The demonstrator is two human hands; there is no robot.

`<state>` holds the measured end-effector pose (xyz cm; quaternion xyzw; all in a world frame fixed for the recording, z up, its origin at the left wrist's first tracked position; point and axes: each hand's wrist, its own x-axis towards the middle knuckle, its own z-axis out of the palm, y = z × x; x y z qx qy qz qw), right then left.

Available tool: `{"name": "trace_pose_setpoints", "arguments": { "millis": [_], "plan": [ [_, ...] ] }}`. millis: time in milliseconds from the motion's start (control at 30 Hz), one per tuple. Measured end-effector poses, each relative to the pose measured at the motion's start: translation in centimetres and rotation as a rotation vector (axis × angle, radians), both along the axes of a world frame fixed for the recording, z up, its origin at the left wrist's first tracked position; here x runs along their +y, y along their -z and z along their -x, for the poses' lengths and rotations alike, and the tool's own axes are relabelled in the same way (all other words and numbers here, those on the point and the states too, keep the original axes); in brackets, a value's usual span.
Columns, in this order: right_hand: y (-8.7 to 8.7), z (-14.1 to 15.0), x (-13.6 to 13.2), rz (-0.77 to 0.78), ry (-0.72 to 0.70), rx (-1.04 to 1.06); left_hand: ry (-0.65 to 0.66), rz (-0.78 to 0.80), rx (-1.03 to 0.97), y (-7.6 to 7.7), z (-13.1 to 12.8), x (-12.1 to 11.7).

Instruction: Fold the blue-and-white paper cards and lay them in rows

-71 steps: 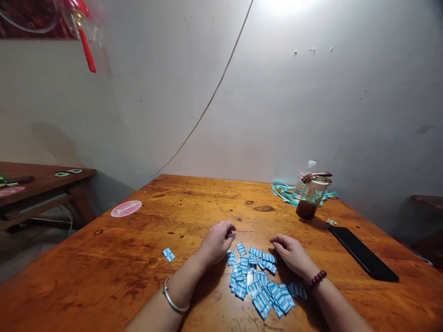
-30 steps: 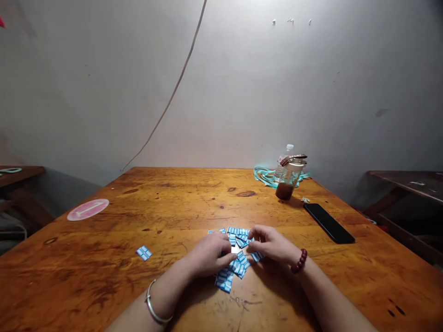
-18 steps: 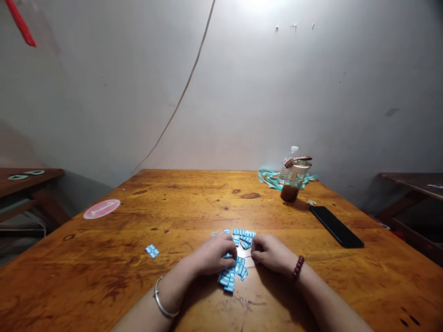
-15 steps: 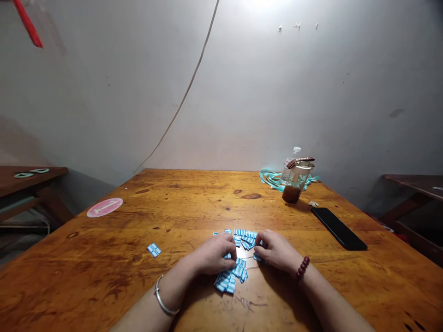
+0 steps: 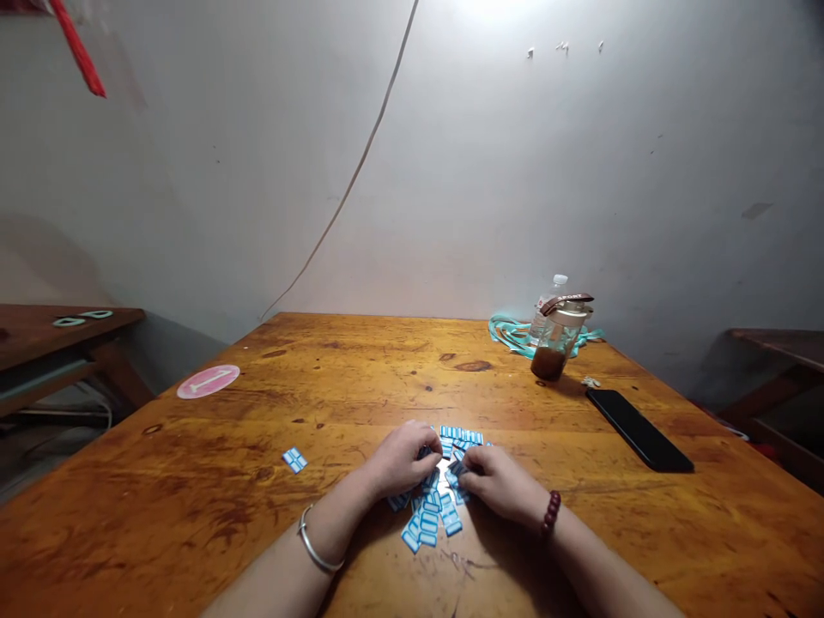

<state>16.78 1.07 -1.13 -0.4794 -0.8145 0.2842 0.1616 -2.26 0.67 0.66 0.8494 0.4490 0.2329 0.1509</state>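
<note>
A loose heap of small blue-and-white cards [image 5: 430, 517] lies on the wooden table [image 5: 360, 369] in front of me. My left hand [image 5: 405, 459] curls over the heap's left side, thumb and fingers around some cards, partly hiding them. From the right, my right hand [image 5: 502, 485] presses bent fingers onto the cards at the heap's right edge. Both hands rest low and close together, with several cards showing between them. A single card with a pale cross pattern [image 5: 294, 460] lies apart on the left.
On the right are a black phone [image 5: 639, 429], a strapped drink bottle with brown liquid [image 5: 551, 360], a clear water bottle [image 5: 559, 281] and turquoise ribbon [image 5: 505, 330]. A pink round sticker [image 5: 208, 382] is at left. Behind the table stands a grey wall [image 5: 289, 154].
The spread heap has been drawn together between my hands. Since half a second ago, my right hand has moved inward and nearer to me, shifting cards. The view has swung about slightly.
</note>
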Motion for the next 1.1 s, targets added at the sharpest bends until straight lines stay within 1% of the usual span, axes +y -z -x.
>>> {"name": "trace_pose_setpoints", "arguments": {
  "millis": [100,200,267,333,467,567,667,733,833,1000,1100],
  "plan": [
    [-0.3,-1.1,1.0,0.126,0.019,0.119,0.020,0.015,0.019,-0.1,-0.1,-0.1],
    [-0.9,-1.8,1.3,0.262,-0.043,0.232,0.049,0.015,0.031,-0.3,-0.2,-0.2],
    [-1.2,-2.1,1.2,0.316,-0.091,0.241,0.064,0.015,0.035,-0.5,-0.2,-0.2],
    [-1.5,-2.5,1.1,0.274,-0.094,0.173,0.059,0.011,0.036,-0.5,-0.1,-0.2],
    [-1.6,-3.5,1.5,0.013,0.025,-0.046,-0.031,-0.011,0.011,-0.4,0.4,0.2],
    [-1.5,-3.9,1.9,-0.103,0.108,-0.100,-0.152,-0.055,-0.051,-0.2,1.0,0.7],
    [-1.2,-4.0,2.3,-0.160,0.214,-0.075,-0.315,-0.107,-0.108,0.2,1.8,1.4],
    [-0.8,-4.1,2.6,-0.176,0.254,-0.043,-0.409,-0.115,-0.132,0.5,2.3,1.8],
    [0.1,-4.3,3.1,-0.160,0.238,-0.011,-0.476,-0.092,-0.141,0.8,2.8,2.2],
    [1.1,-4.4,3.6,-0.110,0.248,0.026,-0.452,-0.057,-0.115,1.1,2.6,2.2],
    [1.1,-4.0,3.5,-0.003,0.189,0.198,-0.420,-0.044,-0.105,1.3,2.3,1.9]
  ]
}}
